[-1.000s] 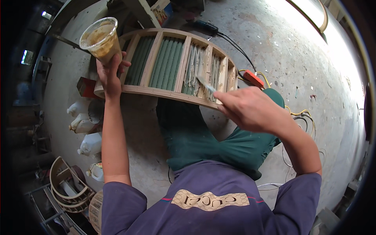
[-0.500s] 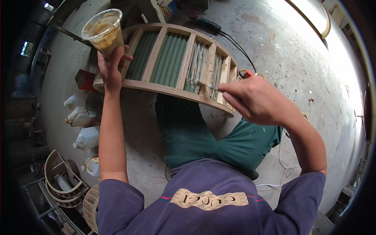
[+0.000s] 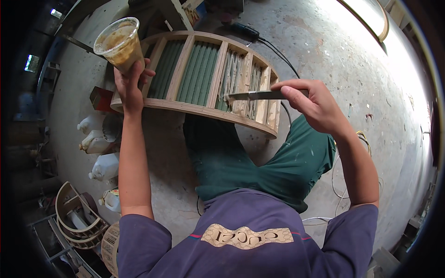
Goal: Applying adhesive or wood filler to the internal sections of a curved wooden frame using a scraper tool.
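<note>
My left hand [image 3: 129, 90] is wrapped round a clear plastic cup [image 3: 121, 48], tilted and smeared inside with a brownish paste. In my right hand [image 3: 317, 104] is a brush [image 3: 266, 95] with a long dark handle, held level and pointing left. Its tip is down at a wooden frame [image 3: 183, 105] with curved rails and crosswise slats. Green ribbed strips [image 3: 198, 72] fill the bays between the slats. Toward the right, pale grey-beige paste [image 3: 232, 74] coats the strips in the bays near the brush tip.
Several white plastic jugs [image 3: 104, 167] stand on the floor left of my forearm. Round wooden frames [image 3: 76, 217] sit at the lower left. Beyond the frame lies a corded power tool [image 3: 245, 30]; a pale cable [image 3: 340, 178] loops on the floor at the right.
My right hand has turned and risen slightly, bringing the brush from a slant to nearly level, its handle now more visible. The cup has dipped slightly down and left with my left hand.
</note>
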Demonstrator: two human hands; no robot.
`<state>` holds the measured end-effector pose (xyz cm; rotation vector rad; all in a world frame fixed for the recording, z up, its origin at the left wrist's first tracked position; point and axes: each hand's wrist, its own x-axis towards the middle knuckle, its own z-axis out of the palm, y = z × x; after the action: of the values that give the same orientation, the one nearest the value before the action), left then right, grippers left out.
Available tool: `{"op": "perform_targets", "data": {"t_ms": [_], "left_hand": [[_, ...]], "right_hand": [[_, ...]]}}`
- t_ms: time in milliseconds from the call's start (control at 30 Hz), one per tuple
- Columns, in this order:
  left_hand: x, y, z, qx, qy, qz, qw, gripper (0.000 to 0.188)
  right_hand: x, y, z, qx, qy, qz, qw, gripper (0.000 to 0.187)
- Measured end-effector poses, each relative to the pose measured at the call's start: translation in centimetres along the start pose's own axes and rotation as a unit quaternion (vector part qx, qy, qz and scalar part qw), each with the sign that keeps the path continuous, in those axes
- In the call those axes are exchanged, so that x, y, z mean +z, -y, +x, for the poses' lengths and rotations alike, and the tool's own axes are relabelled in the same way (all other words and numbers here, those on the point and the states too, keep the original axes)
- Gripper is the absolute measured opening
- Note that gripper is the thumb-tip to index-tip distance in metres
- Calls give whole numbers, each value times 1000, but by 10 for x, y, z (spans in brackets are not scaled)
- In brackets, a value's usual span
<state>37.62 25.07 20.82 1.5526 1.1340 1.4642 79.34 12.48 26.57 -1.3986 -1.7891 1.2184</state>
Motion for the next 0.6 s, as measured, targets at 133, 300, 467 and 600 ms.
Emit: {"op": "perform_targets", "data": {"t_ms": [133,300,467,600], "left_hand": [[3,0,1,-1,3,3,1000,47],[-1,3,2,4,0,-2,1000,48],[0,3,3,9,-6,3,1000,48],[0,2,4,5,6,4,1000,48]], "right_hand": [[17,-9,-8,-63,-50,-76,994,27],[58,-14,-37,-239,-6,-258,936,34],[53,-3,-61,-229,31,-240,943,38],[35,-17,-41,-230,-36,-215,948,35]]}}
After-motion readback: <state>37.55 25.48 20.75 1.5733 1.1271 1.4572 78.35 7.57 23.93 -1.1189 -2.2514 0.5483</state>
